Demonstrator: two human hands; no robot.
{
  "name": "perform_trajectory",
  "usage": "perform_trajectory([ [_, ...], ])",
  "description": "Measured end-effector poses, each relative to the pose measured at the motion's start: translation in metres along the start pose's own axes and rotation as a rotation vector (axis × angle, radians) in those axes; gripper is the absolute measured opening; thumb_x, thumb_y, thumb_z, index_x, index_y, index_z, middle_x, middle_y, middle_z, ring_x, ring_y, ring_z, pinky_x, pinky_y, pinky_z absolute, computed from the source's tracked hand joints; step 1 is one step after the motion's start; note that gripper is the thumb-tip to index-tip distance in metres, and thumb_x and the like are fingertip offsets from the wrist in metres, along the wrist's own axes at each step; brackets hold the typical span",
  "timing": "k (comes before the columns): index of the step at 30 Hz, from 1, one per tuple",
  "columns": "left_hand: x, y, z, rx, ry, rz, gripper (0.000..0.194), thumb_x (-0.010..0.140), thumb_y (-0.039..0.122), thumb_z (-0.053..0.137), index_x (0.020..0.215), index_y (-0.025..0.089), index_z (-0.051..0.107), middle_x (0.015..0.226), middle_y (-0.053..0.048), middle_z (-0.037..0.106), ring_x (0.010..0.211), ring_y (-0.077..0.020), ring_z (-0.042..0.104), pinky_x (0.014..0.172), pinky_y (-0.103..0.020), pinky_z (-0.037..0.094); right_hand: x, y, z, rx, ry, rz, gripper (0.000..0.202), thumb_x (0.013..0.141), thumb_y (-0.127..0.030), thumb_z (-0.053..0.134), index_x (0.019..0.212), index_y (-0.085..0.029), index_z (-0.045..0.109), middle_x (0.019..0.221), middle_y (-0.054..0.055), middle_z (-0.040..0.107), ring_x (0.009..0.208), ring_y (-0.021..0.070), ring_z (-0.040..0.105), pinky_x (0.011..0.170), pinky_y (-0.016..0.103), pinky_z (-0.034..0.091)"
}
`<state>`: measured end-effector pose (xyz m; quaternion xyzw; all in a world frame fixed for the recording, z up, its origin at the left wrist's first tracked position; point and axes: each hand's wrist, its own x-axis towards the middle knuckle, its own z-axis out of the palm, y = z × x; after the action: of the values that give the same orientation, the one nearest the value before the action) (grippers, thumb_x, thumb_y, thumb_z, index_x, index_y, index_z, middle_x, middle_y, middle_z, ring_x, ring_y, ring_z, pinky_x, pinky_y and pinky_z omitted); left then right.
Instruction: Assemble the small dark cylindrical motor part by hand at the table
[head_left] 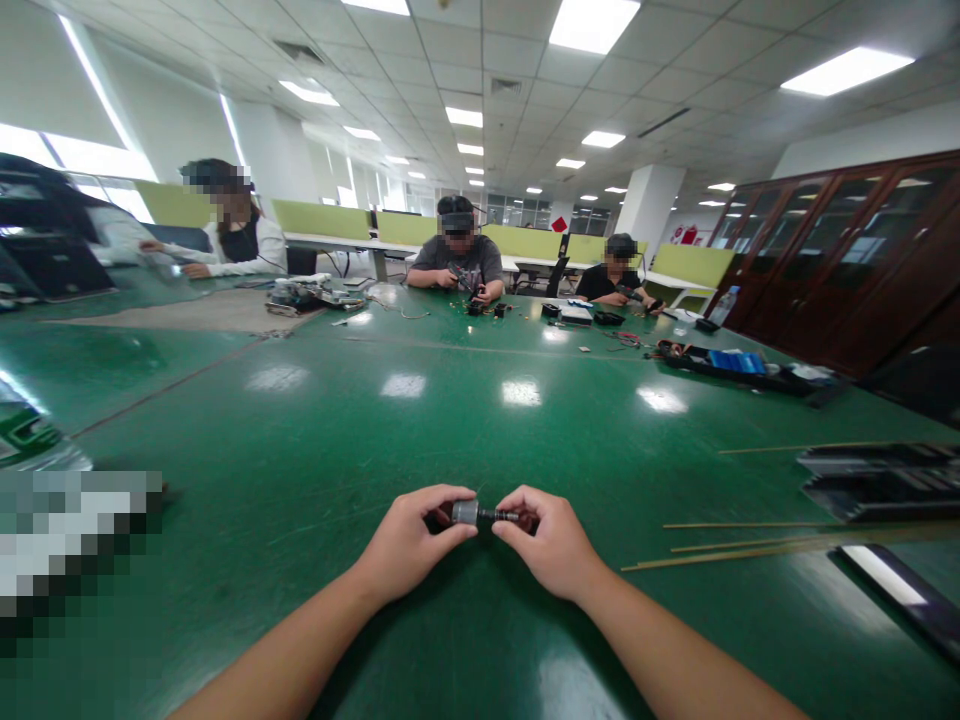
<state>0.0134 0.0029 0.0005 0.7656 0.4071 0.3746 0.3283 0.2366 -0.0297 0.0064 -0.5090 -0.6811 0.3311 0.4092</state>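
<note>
Between my two hands, low in the middle of the head view, is a small metal cylinder (466, 513) with a thin dark shaft (489, 514) pointing right. My left hand (411, 540) pinches the grey cylinder between thumb and fingers. The thumb and fingertips of my right hand (550, 538) close on the shaft's right end. The piece lies level, just over the green table (360, 440). My curled fingers partly hide both of its ends.
Thin brass-coloured rods (720, 550), dark metal parts (877, 480) and a phone-like slab (900, 590) lie at the right. A black tray (780, 378) stands farther back. Electronic parts (311, 293) lie at the far left. Three people sit across the table.
</note>
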Motion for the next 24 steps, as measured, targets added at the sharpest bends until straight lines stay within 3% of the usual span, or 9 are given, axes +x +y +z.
perform_trajectory([
  [24,-0.0002,-0.0016,0.0012,-0.008,0.019,0.008,0.033,0.079,0.031,0.075,0.111,0.026,0.071,0.103,-0.003,0.074,0.087,-0.0198,0.068,0.080,-0.031,0.055,-0.0004,0.0012,0.0006,0.015,0.011,0.001,0.009,0.082,-0.022,0.068,0.090,-0.018,0.066,0.076,-0.001,0.067,0.068,0.0141,0.060,0.062,0.023,0.045],
])
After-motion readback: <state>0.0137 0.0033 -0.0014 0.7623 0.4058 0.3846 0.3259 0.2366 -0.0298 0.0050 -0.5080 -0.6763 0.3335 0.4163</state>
